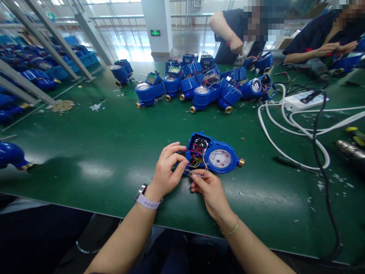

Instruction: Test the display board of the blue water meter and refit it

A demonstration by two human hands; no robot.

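Observation:
A blue water meter lies on the green table, its round dial facing up and its brass threaded end to the right. The box part on its left stands open and shows a black round part and thin red, yellow and white wires. At the box's left edge my left hand pinches the wires with thumb and forefinger; the tips partly hide them. My right hand is closed below the box, with yellow and white wires between thumb and fingers.
Several blue meters crowd the table's far side. Another meter lies at left. On the right are a white power strip, looped white cable, a black cord and a metal tool. Two co-workers sit across.

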